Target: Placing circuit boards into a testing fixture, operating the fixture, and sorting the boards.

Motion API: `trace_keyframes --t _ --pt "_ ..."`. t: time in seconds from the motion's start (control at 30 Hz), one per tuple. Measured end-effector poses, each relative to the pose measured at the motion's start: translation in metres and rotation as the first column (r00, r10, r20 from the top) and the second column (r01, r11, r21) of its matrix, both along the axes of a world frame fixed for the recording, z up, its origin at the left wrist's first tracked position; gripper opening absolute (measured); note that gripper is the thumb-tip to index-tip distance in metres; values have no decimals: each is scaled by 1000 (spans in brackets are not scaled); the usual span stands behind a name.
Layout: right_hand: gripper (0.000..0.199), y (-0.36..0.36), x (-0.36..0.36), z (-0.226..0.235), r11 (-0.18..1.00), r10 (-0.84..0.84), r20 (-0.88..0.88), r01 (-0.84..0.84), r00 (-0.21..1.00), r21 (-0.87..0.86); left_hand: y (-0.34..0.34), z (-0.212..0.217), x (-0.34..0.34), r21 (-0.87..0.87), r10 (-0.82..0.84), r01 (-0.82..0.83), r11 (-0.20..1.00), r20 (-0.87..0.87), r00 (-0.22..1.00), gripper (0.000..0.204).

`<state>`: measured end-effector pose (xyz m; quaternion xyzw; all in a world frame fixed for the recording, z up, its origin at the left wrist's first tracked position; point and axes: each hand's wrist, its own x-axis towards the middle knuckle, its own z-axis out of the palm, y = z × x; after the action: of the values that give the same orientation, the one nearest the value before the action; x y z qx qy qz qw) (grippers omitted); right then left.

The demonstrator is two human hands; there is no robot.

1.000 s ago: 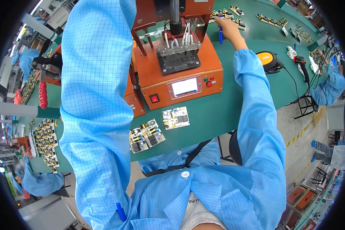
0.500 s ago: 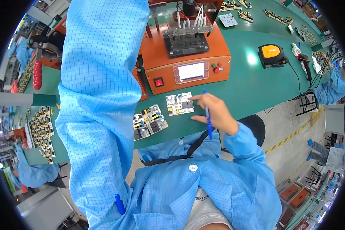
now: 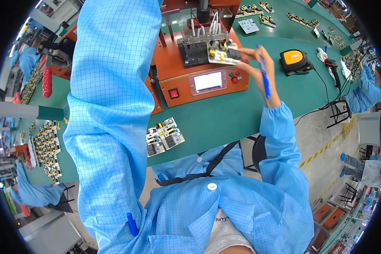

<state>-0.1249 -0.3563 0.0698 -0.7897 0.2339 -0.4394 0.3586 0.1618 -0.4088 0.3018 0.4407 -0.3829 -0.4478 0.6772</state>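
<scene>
Board [image 3: 222, 55] is pinched in my right hand [image 3: 258, 67], held at the edge of the black fixture bed [image 3: 194, 53] on the orange tester [image 3: 199, 72], just under the probe head with its white wires [image 3: 205, 27]. A blue pen [image 3: 264, 78] is tucked in the same hand, sticking down past the wrist. My left hand is out of view; the sleeve [image 3: 110, 84] runs up past the top of the frame, so I can't tell if it's grasping anything.

My take on doing this bit well: keep the board level and gripped only by its rim, since the top is crowded with a yellow block, black parts and small cans that wouldn't like being squeezed. It looks tilted a touch right now, so I'd square it to the bed before letting it sit. The pen could snag the wires, so I'd keep it angled away.

Textures: the tester is smooth painted metal with a glossy little screen [image 3: 207, 81] and red buttons [image 3: 234, 78]. The green mat [image 3: 224, 118] looks soft and matte. Two more boards [image 3: 165, 136] lie flat near the table's edge, well apart from the one in hand.
</scene>
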Motion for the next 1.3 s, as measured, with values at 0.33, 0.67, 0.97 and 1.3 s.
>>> trace_keyframes --t 0.33,0.67,0.97,1.3 --pt "50 -25 52 12 980 50 -137 -76 989 -186 12 -1 -11 6 -109 109 994 -34 994 25" --pt "38 -22 11 14 982 160 35 -163 987 93 88 2 -71 -726 470 42 686 487 736 19" --pt "26 87 -39 -18 855 -68 198 -45 978 516 272 -128 -69 -252 237 150 956 965 112 31" --pt "40 202 33 -42 944 320 -213 -330 923 -14 489 -264 -41 27 402 -954 298 903 152 35"
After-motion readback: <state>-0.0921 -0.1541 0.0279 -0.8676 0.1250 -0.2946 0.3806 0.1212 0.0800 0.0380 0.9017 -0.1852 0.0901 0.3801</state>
